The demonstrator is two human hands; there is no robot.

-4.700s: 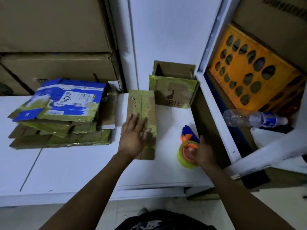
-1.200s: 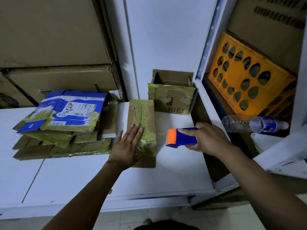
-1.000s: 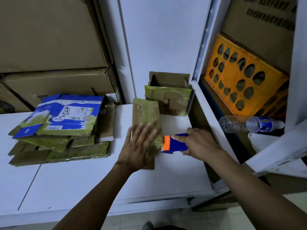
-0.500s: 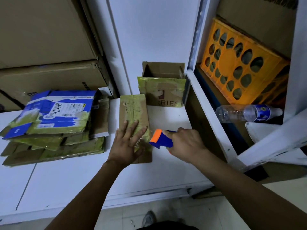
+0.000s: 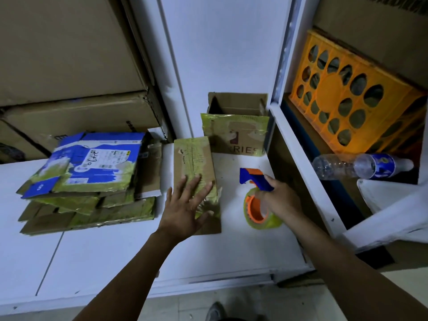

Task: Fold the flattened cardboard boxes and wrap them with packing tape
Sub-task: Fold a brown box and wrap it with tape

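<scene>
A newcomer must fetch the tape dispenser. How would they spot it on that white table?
On the white table, look right of the cardboard packet under the left hand. The right hand grips the tape dispenser there; only it has a blue-and-orange handle.

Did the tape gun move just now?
Yes. The tape dispenser went right, away from the folded cardboard it touched, toward the white shelf frame.

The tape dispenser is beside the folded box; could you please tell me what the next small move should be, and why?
Probably swing the tape dispenser leftward onto the folded box near its bare cardboard end and lay a strip there. The left hand lies flat on the box, pinning it, while the right hand grips the dispenser, apart from the box.
</scene>
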